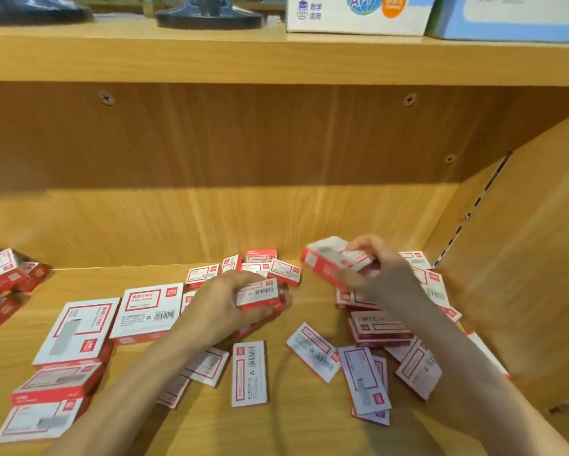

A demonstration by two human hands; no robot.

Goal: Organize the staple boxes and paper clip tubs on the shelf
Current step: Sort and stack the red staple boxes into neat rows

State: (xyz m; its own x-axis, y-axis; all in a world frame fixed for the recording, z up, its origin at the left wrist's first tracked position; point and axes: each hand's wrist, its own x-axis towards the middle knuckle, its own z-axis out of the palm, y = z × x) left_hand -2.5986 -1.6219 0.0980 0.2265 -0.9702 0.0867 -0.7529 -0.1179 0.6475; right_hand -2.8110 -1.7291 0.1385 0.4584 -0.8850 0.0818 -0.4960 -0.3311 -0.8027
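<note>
Head view: your left hand point(230, 301) grasps a small staple box point(258, 293) just above the wooden shelf point(276, 419); your right hand point(378, 274) grips a blurred staple box stack point(329, 263) among scattered boxes.

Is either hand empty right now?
No: the left hand grips small red-and-white staple boxes, and the right hand lifts another red-and-white box.

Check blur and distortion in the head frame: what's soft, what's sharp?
Head view: right hand and its box are smeared by motion; left hand is less so. The flat box keeps a readable barcode. Wide-angle lens bows the shelf edge. Light is even and warm, without harsh glare.
</note>
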